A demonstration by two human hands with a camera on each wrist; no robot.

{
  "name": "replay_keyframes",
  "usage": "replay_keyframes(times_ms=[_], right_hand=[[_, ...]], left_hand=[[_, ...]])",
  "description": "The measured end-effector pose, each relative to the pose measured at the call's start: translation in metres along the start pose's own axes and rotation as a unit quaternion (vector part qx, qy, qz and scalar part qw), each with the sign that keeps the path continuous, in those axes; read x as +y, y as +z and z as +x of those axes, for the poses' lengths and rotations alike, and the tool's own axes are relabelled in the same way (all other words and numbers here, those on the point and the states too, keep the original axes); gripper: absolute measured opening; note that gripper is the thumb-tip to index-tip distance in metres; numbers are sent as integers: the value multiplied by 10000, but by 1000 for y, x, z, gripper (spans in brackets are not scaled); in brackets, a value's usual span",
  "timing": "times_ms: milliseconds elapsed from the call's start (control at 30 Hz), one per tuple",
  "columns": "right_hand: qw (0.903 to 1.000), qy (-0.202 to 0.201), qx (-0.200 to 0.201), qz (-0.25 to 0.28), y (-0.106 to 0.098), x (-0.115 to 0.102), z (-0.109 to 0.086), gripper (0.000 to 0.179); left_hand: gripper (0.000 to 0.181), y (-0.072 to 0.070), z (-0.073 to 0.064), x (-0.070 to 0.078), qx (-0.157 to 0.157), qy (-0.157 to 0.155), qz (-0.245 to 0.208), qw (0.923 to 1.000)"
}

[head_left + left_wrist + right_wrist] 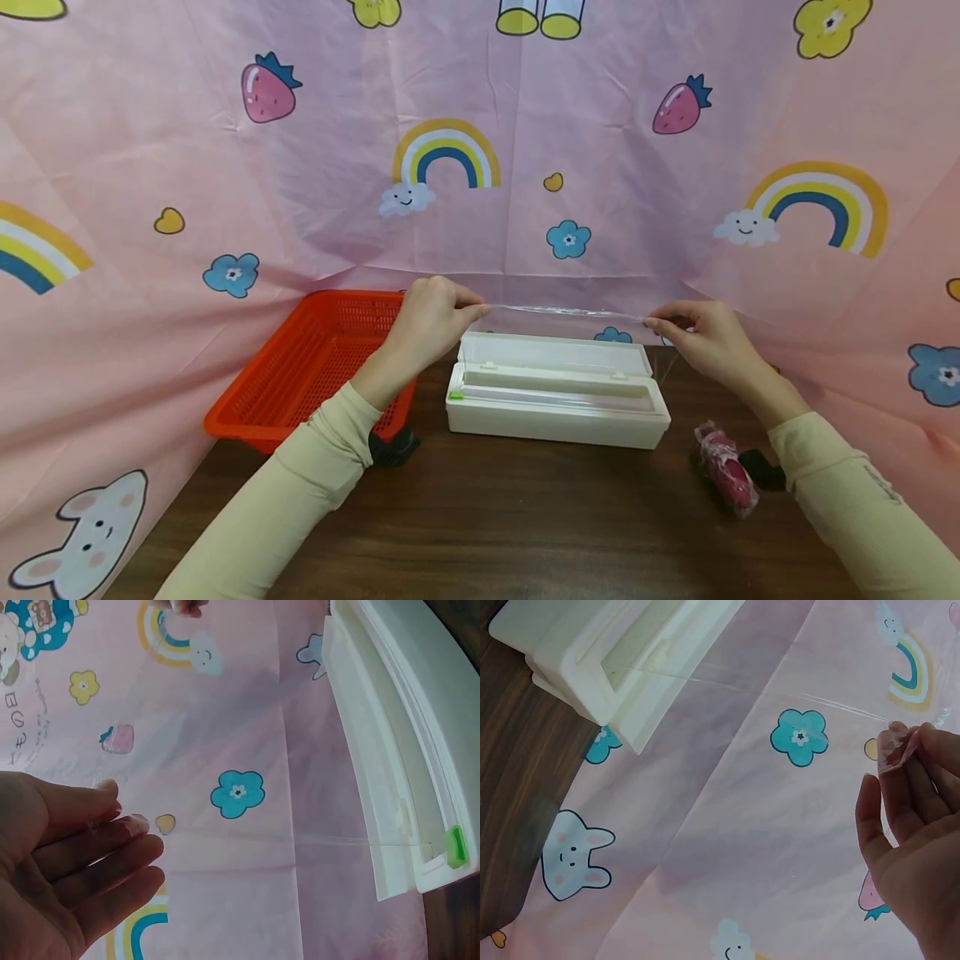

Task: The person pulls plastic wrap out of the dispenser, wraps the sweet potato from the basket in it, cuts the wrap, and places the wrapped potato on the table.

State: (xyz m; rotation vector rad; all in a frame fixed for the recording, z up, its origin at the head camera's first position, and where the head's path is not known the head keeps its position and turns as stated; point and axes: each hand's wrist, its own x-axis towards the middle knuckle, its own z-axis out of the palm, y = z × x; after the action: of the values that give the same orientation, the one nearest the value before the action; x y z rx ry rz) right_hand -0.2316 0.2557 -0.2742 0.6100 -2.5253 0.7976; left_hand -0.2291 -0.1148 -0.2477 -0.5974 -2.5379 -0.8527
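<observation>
A thin clear sheet of cling film [558,312] stretches between both hands above a white cling film dispenser [558,425]. My left hand [429,321] pinches one upper corner between thumb and index finger, the other fingers loosely extended in the left wrist view. The opposite corner is pinched by my right hand [703,335], where the film bunches at the fingertips [897,739]. From there the film's edges run down into the dispenser, whose lid [555,354] stands tipped back. A green slider [456,846] sits at the dispenser's left end.
A red plastic basket [251,408] stands at the left, partly behind the left arm. On the brown table [517,525] at the right lies a pink object wrapped in clear film [726,468], beside a black item [761,469]. A patterned pink cloth [517,242] hangs behind.
</observation>
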Motion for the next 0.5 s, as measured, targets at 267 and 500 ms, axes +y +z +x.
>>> replay_keyframes(times_ms=[267,500], right_hand=[[9999,105,49,-77,-5,-8,-21,16],[9999,39,-75,150,-6,-19,-42,12]], left_hand=[[16,-5,-19,8,-207,342,-86,9992],[11,-9,-45,6,-233,749,-103,9969]])
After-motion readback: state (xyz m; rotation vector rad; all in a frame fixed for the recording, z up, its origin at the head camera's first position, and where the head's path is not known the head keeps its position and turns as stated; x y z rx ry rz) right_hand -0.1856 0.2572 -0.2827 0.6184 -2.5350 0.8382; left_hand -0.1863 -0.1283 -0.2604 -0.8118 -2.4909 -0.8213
